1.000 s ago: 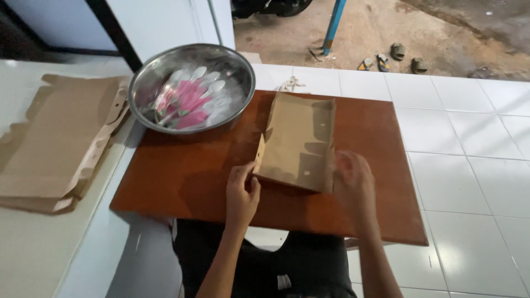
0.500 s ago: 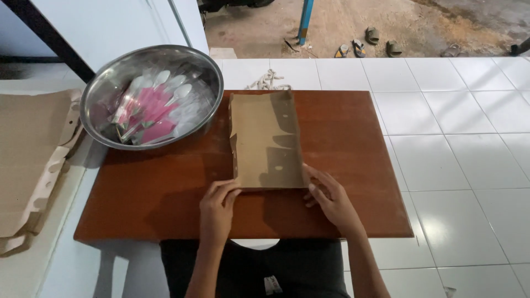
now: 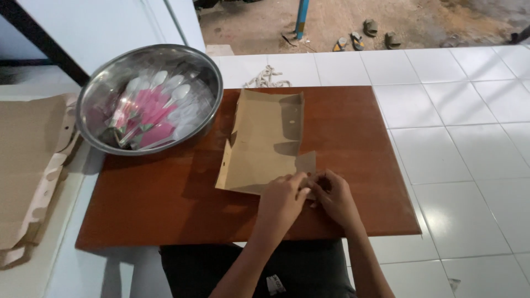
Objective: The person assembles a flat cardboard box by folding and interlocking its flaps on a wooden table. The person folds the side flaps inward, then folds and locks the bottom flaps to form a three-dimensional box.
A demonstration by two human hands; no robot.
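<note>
A flat brown cardboard box blank (image 3: 268, 140) lies on a reddish-brown wooden board (image 3: 165, 204), with its far end and side flaps partly raised. My left hand (image 3: 282, 200) and my right hand (image 3: 333, 197) meet at the near right corner of the cardboard. Both pinch a small flap there with curled fingers. A round steel bowl (image 3: 94, 105) sits on the board's far left corner. It holds several white plastic spoons in clear wrappers with pink napkins (image 3: 152, 110).
A stack of flat brown cardboard sheets (image 3: 27, 165) lies on the floor to the left. White floor tiles (image 3: 458, 138) spread to the right. A scrap of white string (image 3: 268, 77) lies beyond the board. Several sandals (image 3: 364, 33) rest on bare ground at the far edge.
The cardboard has been laid flatter on the board. Both hands have come together from its two near edges to its near right corner and closed on a flap.
</note>
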